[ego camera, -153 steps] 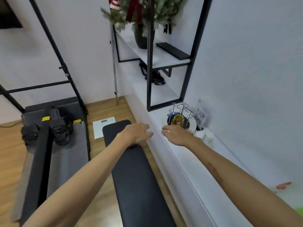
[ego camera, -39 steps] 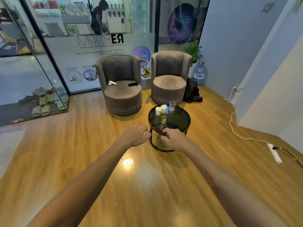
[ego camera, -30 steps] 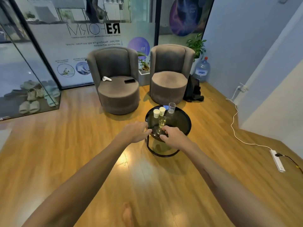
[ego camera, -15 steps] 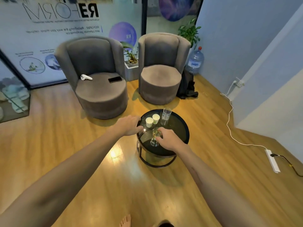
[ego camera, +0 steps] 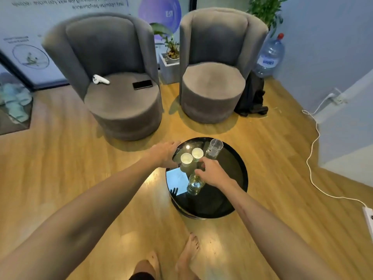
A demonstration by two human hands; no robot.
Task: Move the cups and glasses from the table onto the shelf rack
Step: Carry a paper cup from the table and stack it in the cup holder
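Observation:
A round black glass table stands on the wooden floor in front of me. Two white paper cups stand side by side at its far left. A tall clear glass stands just right of them, and a yellowish glass stands nearer to me. My right hand hovers over the table between the yellowish glass and the paper cups, fingers loosely bent and holding nothing. At the table's left edge, my left hand reaches in beside the left paper cup, also holding nothing. The shelf rack is out of view.
Two grey armchairs stand behind the table; the left one holds a phone and a white controller. A white cable and power strip lie on the floor at right. My bare feet are just short of the table.
I have turned away from the shelf and walked up to the round table. Both hands now reach over it, the right one past the yellowish glass toward the paper cups.

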